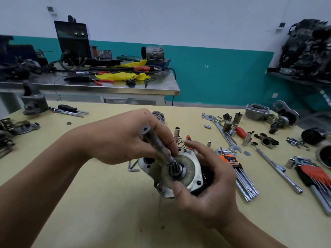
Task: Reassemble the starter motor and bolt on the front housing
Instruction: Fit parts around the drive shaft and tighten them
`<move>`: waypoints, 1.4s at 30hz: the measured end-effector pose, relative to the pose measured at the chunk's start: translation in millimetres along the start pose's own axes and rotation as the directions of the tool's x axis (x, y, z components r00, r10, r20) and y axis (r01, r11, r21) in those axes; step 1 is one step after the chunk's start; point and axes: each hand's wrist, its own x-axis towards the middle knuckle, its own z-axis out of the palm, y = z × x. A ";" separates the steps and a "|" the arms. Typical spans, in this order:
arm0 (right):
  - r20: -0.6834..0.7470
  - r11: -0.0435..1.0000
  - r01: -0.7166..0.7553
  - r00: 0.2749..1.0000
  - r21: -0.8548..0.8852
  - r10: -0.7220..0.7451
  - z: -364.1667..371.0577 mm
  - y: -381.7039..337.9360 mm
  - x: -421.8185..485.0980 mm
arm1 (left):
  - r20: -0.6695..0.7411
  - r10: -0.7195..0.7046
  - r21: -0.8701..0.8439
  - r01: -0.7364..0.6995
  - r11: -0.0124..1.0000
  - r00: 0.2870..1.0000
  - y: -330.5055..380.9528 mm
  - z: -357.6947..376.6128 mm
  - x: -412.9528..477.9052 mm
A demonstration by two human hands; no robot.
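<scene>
The starter motor is held just above the pale yellow table, in the middle of the view. Its face is a scuffed, off-white square plate with bolt holes at the corners and a dull round disc on it. A smooth steel shaft rises from the disc, tilted up and left, with a small toothed gear at its base. The dark part behind the plate is mostly hidden, so I cannot tell its shape.

A thin coil spring stands just behind the motor, half covered by fingers. A bent key lies below the left hand. To the right lie chrome hex keys in an orange holder and a long wrench. A grey cast housing sits well apart at the far right edge.

The left hand comes from the left with its fingers curled round the shaft. The right hand cradles the motor from below, its thumb pressed on the disc rim and its fingers wrapped behind the plate.
</scene>
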 end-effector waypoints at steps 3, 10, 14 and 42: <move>0.001 0.997 -0.055 0.998 0.058 0.055 2.5 0.2 -2.8 | -0.018 -0.009 0.016 0.009 1.000 1.000 0.6 -1.8 -0.3; 0.001 0.988 -0.082 0.997 0.131 0.082 1.8 0.5 -1.6 | -0.075 0.008 -0.011 -0.008 1.000 0.997 -3.6 2.4 4.1; 0.029 0.987 -0.072 0.997 0.141 0.068 2.2 1.3 -2.8 | -0.089 0.022 -0.065 -0.028 0.997 0.996 -4.1 8.9 9.0; -0.060 0.893 -0.236 0.959 0.385 0.279 -16.6 28.0 10.9 | -0.492 0.010 -0.210 -0.129 0.969 0.871 -33.7 40.3 -5.9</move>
